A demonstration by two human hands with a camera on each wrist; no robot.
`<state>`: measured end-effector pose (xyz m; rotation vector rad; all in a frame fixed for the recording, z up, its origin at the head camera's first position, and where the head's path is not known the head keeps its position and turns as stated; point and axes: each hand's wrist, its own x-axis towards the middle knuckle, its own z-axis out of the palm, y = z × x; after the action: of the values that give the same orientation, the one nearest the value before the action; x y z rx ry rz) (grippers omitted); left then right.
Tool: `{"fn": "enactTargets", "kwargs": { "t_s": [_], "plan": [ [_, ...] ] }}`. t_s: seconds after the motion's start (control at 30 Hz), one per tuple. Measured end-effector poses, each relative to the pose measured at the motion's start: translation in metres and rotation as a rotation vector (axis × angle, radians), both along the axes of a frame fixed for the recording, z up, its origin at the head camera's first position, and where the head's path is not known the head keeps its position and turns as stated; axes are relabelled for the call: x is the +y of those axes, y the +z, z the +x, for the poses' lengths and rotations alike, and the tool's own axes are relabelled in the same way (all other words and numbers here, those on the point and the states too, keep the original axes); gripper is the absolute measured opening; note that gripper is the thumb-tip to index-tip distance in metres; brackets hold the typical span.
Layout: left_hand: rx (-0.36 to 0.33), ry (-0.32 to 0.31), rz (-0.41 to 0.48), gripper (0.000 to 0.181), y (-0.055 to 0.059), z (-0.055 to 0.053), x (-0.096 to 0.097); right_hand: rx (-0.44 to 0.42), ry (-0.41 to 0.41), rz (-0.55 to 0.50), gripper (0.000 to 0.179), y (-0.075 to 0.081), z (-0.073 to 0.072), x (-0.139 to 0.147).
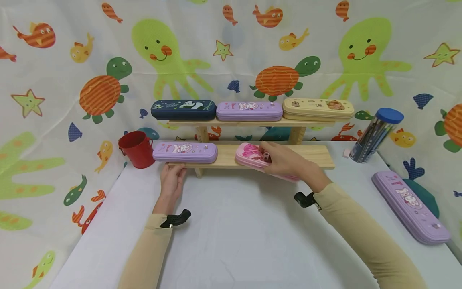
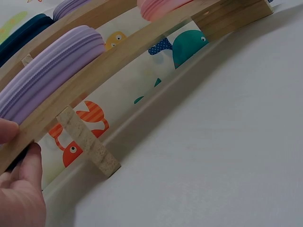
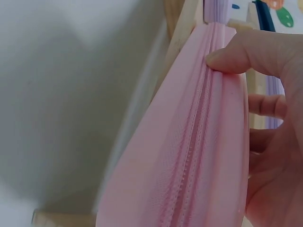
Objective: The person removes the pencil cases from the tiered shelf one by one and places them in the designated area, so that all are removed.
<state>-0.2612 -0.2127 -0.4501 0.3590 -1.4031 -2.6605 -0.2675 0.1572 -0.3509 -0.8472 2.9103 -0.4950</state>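
My right hand [image 1: 283,160] grips a pink pencil case [image 1: 249,154] with a flower picture, thumb on its zipper side and fingers across the top. The case lies at a slant over the lower board of a two-tier wooden shelf [image 1: 314,154], its right end jutting past the front edge. In the right wrist view, the zipper side of the pink case [image 3: 189,156] faces the camera. My left hand [image 1: 172,180] pinches the lower board near its left end, thumb at the edge and fingers underneath. Just above that hand, a purple pencil case [image 1: 185,153] sits on the board.
On the upper board stand a navy case [image 1: 183,110], a purple case [image 1: 249,111] and a cream case [image 1: 317,109]. A red bucket [image 1: 137,149] is left of the shelf. To the right are a blue-lidded pencil tube [image 1: 375,134] and another purple case [image 1: 411,206].
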Motion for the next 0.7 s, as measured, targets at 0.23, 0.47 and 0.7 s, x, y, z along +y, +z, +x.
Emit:
{"fn": "enactTargets", "kwargs": {
  "t_s": [0.23, 0.47, 0.7],
  "plan": [
    [0.008, -0.005, -0.006, 0.063, -0.002, 0.0, -0.004, 0.04, -0.025, 0.015, 0.051, -0.002, 0.012, 0.019],
    [0.009, -0.003, -0.003, 0.06, -0.003, 0.0, -0.002, 0.077, -0.068, 0.045, 0.054, -0.002, 0.028, 0.039],
    [0.011, -0.009, -0.003, 0.061, -0.003, 0.0, -0.001, 0.111, -0.113, 0.065, 0.06, -0.004, 0.041, 0.063]
  ]
}}
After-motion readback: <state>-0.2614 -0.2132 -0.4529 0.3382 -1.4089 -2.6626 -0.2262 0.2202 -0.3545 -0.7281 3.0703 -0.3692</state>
